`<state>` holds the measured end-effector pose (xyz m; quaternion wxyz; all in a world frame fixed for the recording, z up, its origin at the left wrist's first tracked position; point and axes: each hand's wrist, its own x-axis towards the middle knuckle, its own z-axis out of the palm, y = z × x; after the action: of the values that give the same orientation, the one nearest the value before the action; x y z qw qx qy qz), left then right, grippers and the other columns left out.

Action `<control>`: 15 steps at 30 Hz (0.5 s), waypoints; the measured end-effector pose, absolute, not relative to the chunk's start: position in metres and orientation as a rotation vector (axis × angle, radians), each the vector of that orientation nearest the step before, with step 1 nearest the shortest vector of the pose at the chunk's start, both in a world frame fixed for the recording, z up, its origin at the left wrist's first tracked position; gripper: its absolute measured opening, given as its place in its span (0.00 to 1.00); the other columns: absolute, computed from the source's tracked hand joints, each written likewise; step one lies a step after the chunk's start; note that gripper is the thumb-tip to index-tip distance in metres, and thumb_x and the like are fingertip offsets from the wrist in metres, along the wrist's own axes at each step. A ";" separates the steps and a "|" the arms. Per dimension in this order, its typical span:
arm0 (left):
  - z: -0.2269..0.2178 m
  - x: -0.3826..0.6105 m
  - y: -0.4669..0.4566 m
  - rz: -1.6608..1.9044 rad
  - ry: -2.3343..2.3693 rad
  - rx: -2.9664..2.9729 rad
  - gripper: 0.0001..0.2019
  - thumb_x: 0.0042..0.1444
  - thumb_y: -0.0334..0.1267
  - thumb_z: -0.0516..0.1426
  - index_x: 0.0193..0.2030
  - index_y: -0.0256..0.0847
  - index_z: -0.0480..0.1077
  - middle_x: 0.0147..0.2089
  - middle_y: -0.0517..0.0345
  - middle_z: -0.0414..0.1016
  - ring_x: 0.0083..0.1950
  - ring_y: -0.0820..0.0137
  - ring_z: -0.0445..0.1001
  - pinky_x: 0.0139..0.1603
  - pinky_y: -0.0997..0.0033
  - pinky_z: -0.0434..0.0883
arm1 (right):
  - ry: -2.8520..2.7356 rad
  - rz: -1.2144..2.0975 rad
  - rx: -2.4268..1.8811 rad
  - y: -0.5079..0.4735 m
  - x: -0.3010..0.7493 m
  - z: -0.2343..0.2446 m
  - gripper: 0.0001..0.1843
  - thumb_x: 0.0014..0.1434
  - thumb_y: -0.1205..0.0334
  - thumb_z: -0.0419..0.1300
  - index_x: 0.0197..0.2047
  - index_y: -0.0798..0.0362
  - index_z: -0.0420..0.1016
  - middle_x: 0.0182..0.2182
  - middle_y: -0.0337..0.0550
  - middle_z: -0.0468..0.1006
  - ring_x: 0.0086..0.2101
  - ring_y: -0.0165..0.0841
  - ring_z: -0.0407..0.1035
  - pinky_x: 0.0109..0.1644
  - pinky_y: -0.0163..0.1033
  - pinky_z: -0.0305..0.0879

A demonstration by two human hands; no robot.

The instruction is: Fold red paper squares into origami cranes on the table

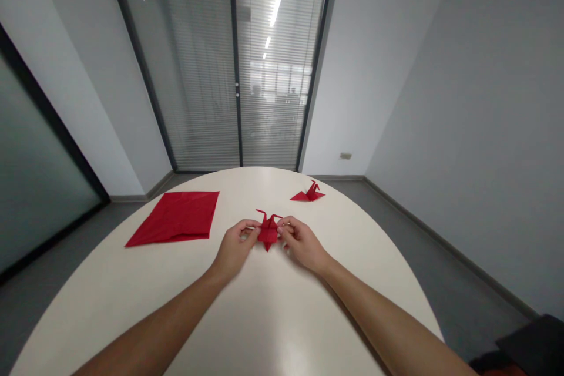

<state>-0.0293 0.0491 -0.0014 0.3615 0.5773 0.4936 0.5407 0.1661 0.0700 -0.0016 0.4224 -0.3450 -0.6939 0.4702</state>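
A small red origami crane (pixel 268 231) is held between my two hands over the middle of the table, its two thin points sticking up and outward at the far side. My left hand (pixel 235 245) pinches its left edge between thumb and fingers. On the opposite edge, my right hand (pixel 304 243) grips it the same way, the fingertips partly hiding the paper. Beyond my right hand, a second red paper crane (pixel 309 192) stands on the table with its wings spread.
Red paper sheets (pixel 180 215) lie in a flat pile at the left of the round white table (pixel 247 329). The table's curved edge runs all round. A dark object (pixel 535 343), perhaps a chair, is at the lower right. A glass partition with blinds (pixel 202 70) stands behind.
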 end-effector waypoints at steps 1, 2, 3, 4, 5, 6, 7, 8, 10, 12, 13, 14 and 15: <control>-0.001 -0.029 0.049 1.384 1.273 1.488 0.15 0.52 0.48 0.60 0.39 0.38 0.76 0.34 0.53 0.80 0.32 0.66 0.76 0.30 0.71 0.70 | -1.737 1.170 -0.863 0.070 0.166 -0.002 0.20 0.64 0.42 0.58 0.42 0.51 0.69 0.23 0.32 0.66 0.24 0.28 0.58 0.29 0.34 0.55; -0.001 -0.029 0.049 1.375 1.271 1.490 0.16 0.52 0.49 0.60 0.39 0.38 0.76 0.33 0.53 0.80 0.31 0.67 0.75 0.30 0.71 0.70 | -1.735 1.165 -0.862 0.070 0.166 -0.002 0.19 0.64 0.42 0.58 0.42 0.51 0.69 0.23 0.32 0.66 0.24 0.28 0.58 0.30 0.34 0.55; -0.002 -0.029 0.049 1.365 1.268 1.492 0.16 0.52 0.49 0.60 0.39 0.38 0.76 0.33 0.54 0.80 0.30 0.68 0.74 0.29 0.72 0.69 | -1.733 1.163 -0.860 0.070 0.166 -0.002 0.19 0.64 0.43 0.58 0.42 0.51 0.69 0.23 0.33 0.67 0.24 0.28 0.59 0.30 0.34 0.55; -0.002 -0.029 0.049 1.359 1.265 1.492 0.16 0.53 0.50 0.60 0.39 0.38 0.76 0.32 0.54 0.80 0.29 0.69 0.73 0.29 0.72 0.69 | -1.730 1.162 -0.856 0.070 0.167 -0.002 0.19 0.64 0.43 0.58 0.43 0.51 0.68 0.23 0.33 0.67 0.24 0.28 0.59 0.30 0.34 0.55; -0.002 -0.029 0.049 1.357 1.261 1.491 0.16 0.53 0.50 0.59 0.39 0.38 0.76 0.32 0.55 0.79 0.28 0.69 0.73 0.29 0.72 0.68 | -1.731 1.161 -0.852 0.070 0.167 -0.002 0.18 0.64 0.43 0.58 0.43 0.51 0.68 0.23 0.33 0.68 0.24 0.28 0.59 0.30 0.34 0.55; -0.003 -0.029 0.049 1.357 1.257 1.490 0.16 0.53 0.49 0.59 0.39 0.38 0.76 0.32 0.55 0.79 0.29 0.69 0.73 0.28 0.72 0.68 | -1.733 1.161 -0.847 0.070 0.166 -0.002 0.18 0.64 0.44 0.58 0.43 0.50 0.68 0.24 0.33 0.68 0.24 0.28 0.60 0.30 0.34 0.55; -0.003 -0.029 0.049 1.362 1.255 1.491 0.15 0.53 0.48 0.59 0.39 0.38 0.76 0.33 0.54 0.80 0.30 0.68 0.74 0.29 0.72 0.68 | -1.736 1.162 -0.843 0.070 0.166 -0.002 0.17 0.64 0.44 0.58 0.44 0.50 0.68 0.24 0.34 0.70 0.24 0.29 0.60 0.30 0.34 0.55; -0.003 -0.029 0.049 1.373 1.252 1.493 0.14 0.53 0.47 0.59 0.38 0.38 0.76 0.33 0.54 0.80 0.31 0.67 0.75 0.29 0.71 0.69 | -1.738 1.163 -0.838 0.070 0.166 -0.002 0.16 0.64 0.45 0.58 0.44 0.50 0.68 0.25 0.35 0.71 0.25 0.29 0.61 0.30 0.34 0.56; -0.004 -0.030 0.049 1.411 1.250 1.505 0.11 0.53 0.45 0.59 0.35 0.39 0.75 0.34 0.52 0.80 0.35 0.65 0.77 0.34 0.70 0.71 | -1.742 1.166 -0.824 0.069 0.166 -0.003 0.15 0.64 0.47 0.59 0.43 0.50 0.69 0.27 0.37 0.74 0.26 0.30 0.64 0.31 0.35 0.58; -0.005 -0.030 0.050 1.435 1.253 1.520 0.10 0.52 0.43 0.59 0.34 0.39 0.74 0.34 0.53 0.80 0.36 0.65 0.77 0.37 0.68 0.72 | -1.742 1.158 -0.811 0.069 0.165 -0.002 0.13 0.64 0.50 0.59 0.42 0.50 0.70 0.29 0.38 0.75 0.28 0.31 0.66 0.32 0.35 0.59; -0.005 -0.030 0.050 1.438 1.254 1.524 0.09 0.52 0.43 0.59 0.33 0.39 0.74 0.34 0.53 0.80 0.36 0.65 0.77 0.37 0.68 0.72 | -1.740 1.151 -0.809 0.069 0.165 -0.002 0.11 0.64 0.51 0.59 0.41 0.50 0.71 0.29 0.39 0.75 0.28 0.31 0.66 0.33 0.36 0.59; -0.006 -0.030 0.050 1.432 1.254 1.527 0.09 0.53 0.42 0.59 0.34 0.39 0.73 0.33 0.54 0.79 0.34 0.66 0.76 0.36 0.68 0.72 | -1.735 1.147 -0.809 0.068 0.165 -0.001 0.10 0.64 0.53 0.59 0.41 0.51 0.71 0.29 0.39 0.75 0.28 0.31 0.67 0.32 0.35 0.59; -0.006 -0.030 0.050 1.420 1.252 1.532 0.09 0.53 0.42 0.58 0.34 0.39 0.73 0.32 0.55 0.78 0.33 0.66 0.75 0.35 0.69 0.71 | -1.727 1.146 -0.814 0.068 0.164 0.000 0.08 0.63 0.55 0.59 0.41 0.51 0.71 0.28 0.38 0.75 0.27 0.31 0.67 0.32 0.35 0.58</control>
<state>-0.0297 0.0499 -0.0060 0.3458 0.5901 0.4825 0.5471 0.1643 0.0680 -0.0004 0.4416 -0.3281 -0.6958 0.4617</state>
